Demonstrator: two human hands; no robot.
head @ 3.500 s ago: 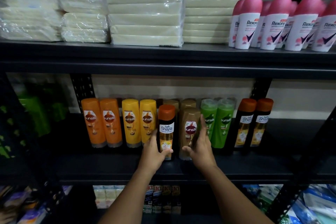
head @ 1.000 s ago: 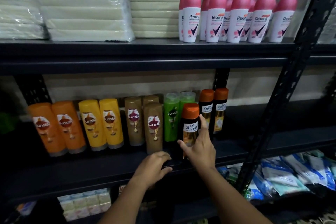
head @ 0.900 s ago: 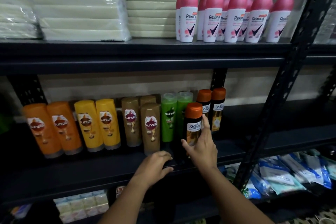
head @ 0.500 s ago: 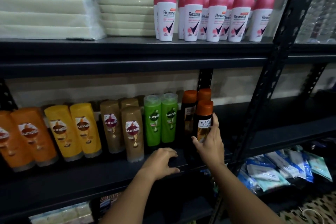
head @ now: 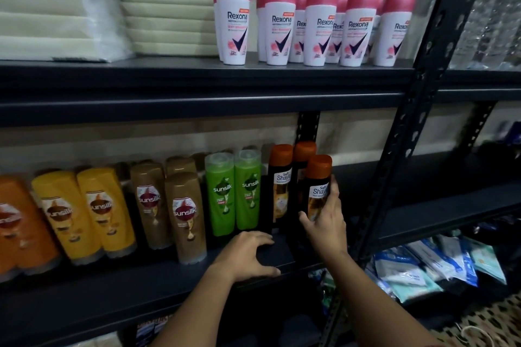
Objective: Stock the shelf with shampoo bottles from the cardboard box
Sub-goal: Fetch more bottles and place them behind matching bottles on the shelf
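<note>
My right hand (head: 325, 222) grips a dark Safi Shayla shampoo bottle (head: 317, 186) with an orange cap, upright at the right end of the row on the middle shelf (head: 141, 287). Two more Shayla bottles (head: 280, 183) stand just behind and left of it. My left hand (head: 248, 256) rests on the shelf's front edge with fingers spread, holding nothing. Left of the Shayla bottles stand two green Sunsilk bottles (head: 232, 191), brown ones (head: 184, 214), yellow ones (head: 84, 211) and orange ones (head: 17, 228). The cardboard box is out of view.
A black perforated upright post (head: 406, 127) rises just right of the held bottle. Pink-capped Rexona deodorants (head: 310, 22) and wrapped pale packs (head: 70, 8) fill the top shelf. Blue and white sachets (head: 428, 265) lie on the lower right shelf.
My right hand has carried the Shayla bottle from the middle of the row to its right end, beside the other Shayla bottles. My left hand let go and now rests on the shelf edge.
</note>
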